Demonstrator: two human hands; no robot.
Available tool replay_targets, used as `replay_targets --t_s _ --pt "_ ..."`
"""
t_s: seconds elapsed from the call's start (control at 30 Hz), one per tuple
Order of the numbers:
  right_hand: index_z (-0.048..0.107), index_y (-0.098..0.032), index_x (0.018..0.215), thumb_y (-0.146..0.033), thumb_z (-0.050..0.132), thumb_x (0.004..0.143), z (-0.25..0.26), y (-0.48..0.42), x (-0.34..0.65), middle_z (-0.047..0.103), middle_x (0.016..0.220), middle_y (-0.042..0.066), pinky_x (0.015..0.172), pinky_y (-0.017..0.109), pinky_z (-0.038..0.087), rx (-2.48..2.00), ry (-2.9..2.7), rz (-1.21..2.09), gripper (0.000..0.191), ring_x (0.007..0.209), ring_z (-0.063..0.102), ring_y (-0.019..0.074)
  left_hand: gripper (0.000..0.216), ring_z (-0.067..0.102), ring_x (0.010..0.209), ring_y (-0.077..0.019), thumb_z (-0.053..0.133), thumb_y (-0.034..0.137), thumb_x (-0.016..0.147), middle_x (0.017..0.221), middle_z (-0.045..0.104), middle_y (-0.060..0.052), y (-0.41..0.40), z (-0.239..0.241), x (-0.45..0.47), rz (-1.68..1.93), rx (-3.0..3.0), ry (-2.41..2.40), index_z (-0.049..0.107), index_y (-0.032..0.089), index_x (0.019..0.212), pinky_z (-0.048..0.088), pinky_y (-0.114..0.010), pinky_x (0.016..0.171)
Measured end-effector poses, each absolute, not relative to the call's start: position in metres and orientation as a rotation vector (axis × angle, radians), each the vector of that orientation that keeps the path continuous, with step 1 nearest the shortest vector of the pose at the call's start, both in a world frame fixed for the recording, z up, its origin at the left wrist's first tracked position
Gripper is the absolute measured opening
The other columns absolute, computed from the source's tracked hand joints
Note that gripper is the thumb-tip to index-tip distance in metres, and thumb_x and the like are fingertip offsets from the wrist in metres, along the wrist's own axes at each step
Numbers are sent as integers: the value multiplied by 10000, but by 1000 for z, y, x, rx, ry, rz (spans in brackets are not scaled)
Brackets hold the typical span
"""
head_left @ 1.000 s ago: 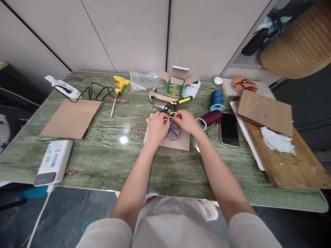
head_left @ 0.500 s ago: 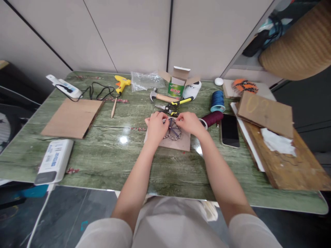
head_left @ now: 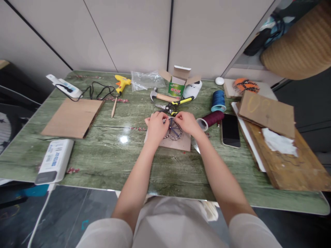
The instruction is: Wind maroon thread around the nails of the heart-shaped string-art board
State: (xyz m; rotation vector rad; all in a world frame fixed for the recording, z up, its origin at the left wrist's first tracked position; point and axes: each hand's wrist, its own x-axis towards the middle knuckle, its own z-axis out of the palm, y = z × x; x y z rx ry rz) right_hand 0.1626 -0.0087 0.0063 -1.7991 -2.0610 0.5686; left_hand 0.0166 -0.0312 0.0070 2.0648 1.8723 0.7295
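A small board (head_left: 176, 146) lies in front of me, bearing a ring of nails with dark thread (head_left: 174, 131) strung across it like spokes. My left hand (head_left: 157, 126) rests over the board's left side, thumb and fingers pinched together at the ring's upper left edge. Just across from it, my right hand (head_left: 188, 123) also pinches at the top of the ring, fingertips close to the nails. Whatever sits between the fingertips is too small to make out. A maroon thread spool (head_left: 213, 119) lies on its side right of my right hand.
Behind the board lie pliers (head_left: 172, 107), a hammer (head_left: 165, 97) and an open green box (head_left: 176, 89). To the right are a blue thread spool (head_left: 218, 101), a phone (head_left: 230, 131) and stacked wooden boards (head_left: 292, 165). A glue gun (head_left: 122, 82) and cardboard (head_left: 73, 119) are left.
My right hand has shifted slightly left along the top of the ring. The maroon spool has turned a little, its open end now showing more. My left hand stays in place.
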Motion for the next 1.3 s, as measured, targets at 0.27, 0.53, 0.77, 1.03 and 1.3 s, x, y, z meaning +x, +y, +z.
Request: replay_targets --t_s 0.27,0.53,0.77,1.03,1.3 --pt "670 -158 815 -225 493 800 19 -7 174 686 817 56 673 252 375 -1832 -2009 584 190 744 586 164 139 539 981 -195 461 243 856 964 632 -34 -31 6 15 720 2056 1873 595 211 875 293 -354 837" --pt "647 -162 827 -385 567 784 21 -16 168 669 861 86 693 281 397 -1889 -2120 481 240 789 589 201 129 532 997 -201 473 229 842 985 628 -40 -31 6 16 706 2051 1869 598 211 870 294 -354 839" --pt "664 -167 825 -277 538 806 19 -14 169 692 852 71 691 261 398 -1858 -2176 611 169 786 611 187 132 532 1003 -197 469 229 846 993 625 -40 -32 7 17 692 2050 1862 595 207 880 290 -357 849" --pt "685 -164 852 -230 557 790 18 -11 175 703 866 63 687 243 410 -1800 -2148 735 157 761 617 166 130 538 994 -200 474 224 843 981 624 -39 -32 8 18 671 2059 1866 599 214 879 301 -361 854" --pt "681 -161 857 -212 557 771 19 -11 175 700 857 61 680 239 401 -1805 -2150 726 160 746 611 160 134 512 1027 -215 487 246 840 1016 593 -54 -36 10 21 622 2088 1841 603 214 899 313 -379 882"
